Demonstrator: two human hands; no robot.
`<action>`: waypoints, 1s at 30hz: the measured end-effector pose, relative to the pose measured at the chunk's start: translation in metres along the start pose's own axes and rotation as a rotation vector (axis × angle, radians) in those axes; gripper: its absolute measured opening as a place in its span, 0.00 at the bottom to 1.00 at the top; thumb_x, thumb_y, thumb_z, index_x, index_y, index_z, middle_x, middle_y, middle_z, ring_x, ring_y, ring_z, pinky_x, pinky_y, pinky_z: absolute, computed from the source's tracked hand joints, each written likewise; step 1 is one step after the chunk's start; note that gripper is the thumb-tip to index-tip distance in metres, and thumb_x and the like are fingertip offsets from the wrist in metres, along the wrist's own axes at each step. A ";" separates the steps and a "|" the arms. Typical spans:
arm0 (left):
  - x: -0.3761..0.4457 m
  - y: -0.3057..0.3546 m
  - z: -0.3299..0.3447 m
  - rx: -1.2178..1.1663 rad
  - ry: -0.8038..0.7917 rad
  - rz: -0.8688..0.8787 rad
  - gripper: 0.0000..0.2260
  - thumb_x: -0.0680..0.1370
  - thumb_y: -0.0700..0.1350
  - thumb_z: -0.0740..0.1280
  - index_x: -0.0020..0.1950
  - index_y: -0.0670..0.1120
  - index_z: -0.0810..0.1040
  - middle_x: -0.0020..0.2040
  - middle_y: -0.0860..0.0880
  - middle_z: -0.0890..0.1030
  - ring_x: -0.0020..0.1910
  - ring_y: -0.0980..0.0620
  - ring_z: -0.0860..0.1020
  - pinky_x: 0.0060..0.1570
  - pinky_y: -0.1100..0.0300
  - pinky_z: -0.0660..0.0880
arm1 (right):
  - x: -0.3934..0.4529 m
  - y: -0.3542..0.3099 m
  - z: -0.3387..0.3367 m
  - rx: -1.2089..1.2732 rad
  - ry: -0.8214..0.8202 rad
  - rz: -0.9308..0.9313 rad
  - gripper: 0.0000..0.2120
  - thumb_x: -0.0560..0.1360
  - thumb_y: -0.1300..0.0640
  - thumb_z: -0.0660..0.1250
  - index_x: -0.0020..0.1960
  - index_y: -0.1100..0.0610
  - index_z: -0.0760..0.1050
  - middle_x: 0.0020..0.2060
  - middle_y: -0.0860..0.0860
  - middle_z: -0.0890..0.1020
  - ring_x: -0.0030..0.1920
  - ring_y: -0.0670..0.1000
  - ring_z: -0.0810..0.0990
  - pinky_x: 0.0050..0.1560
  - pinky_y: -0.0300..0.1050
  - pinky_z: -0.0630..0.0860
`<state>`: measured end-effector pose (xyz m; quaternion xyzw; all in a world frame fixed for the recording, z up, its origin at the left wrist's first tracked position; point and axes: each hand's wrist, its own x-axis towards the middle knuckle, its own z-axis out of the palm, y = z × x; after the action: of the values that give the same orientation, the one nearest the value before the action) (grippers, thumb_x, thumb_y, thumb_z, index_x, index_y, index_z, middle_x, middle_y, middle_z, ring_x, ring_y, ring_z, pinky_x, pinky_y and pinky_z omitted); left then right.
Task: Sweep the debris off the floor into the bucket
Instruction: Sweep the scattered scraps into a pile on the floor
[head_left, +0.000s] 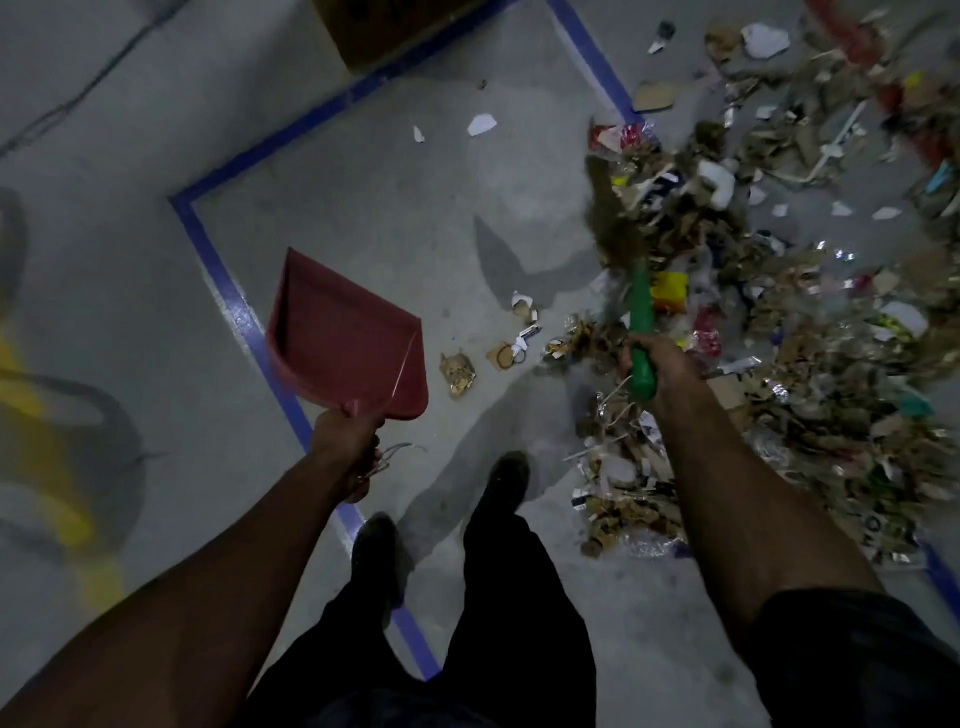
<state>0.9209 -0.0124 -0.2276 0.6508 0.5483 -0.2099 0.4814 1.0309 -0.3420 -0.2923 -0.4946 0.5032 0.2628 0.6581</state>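
Dark trousers and two shoes (506, 480) sit lowest in view, the person standing on grey concrete with both arms reaching forward. Right of the feet, the debris (769, 332) spreads in a wide heap: torn cardboard, paper scraps, foil and plastic wrappers, with a few strays loose toward the middle. It looks light, dry and loose, likely to scatter or flutter under a hard stroke, so short, low pulls should gather it best; nothing in it seems heavy or fragile. The right hand (657, 358) is clenched around the green handle of a broom (621, 234), whose brown bristles lie in the near edge of the pile. The left hand (345, 434) grips the handle of a red dustpan (345, 332), held up off the floor, apparently empty, well apart from the heap. No bucket can be made out with certainty. The floor (389, 208) is smooth and marked with blue tape lines (234, 301); a cardboard box (384, 26) stands at the top, and the room is dim.
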 end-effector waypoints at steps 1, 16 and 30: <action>0.001 -0.001 0.001 -0.001 0.005 0.002 0.13 0.76 0.38 0.66 0.33 0.44 0.66 0.19 0.49 0.64 0.14 0.55 0.62 0.20 0.67 0.61 | 0.003 -0.006 -0.009 -0.002 0.026 -0.013 0.08 0.79 0.59 0.61 0.41 0.58 0.70 0.18 0.48 0.72 0.16 0.45 0.70 0.17 0.33 0.65; -0.030 -0.034 -0.031 0.113 0.030 0.025 0.06 0.76 0.38 0.67 0.43 0.37 0.73 0.31 0.41 0.73 0.27 0.46 0.70 0.29 0.58 0.68 | -0.155 0.096 0.002 -0.092 0.069 -0.085 0.01 0.77 0.65 0.64 0.47 0.62 0.72 0.28 0.56 0.73 0.20 0.50 0.71 0.19 0.37 0.68; -0.042 -0.081 -0.077 0.084 -0.070 0.032 0.06 0.76 0.39 0.67 0.44 0.38 0.71 0.32 0.41 0.71 0.27 0.47 0.69 0.32 0.56 0.71 | -0.174 0.117 -0.027 -0.301 0.214 -0.066 0.03 0.75 0.68 0.65 0.44 0.65 0.71 0.30 0.60 0.73 0.15 0.49 0.70 0.17 0.34 0.65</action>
<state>0.8142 0.0273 -0.1913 0.6713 0.5116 -0.2476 0.4757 0.8592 -0.2971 -0.1776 -0.6287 0.5091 0.2591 0.5276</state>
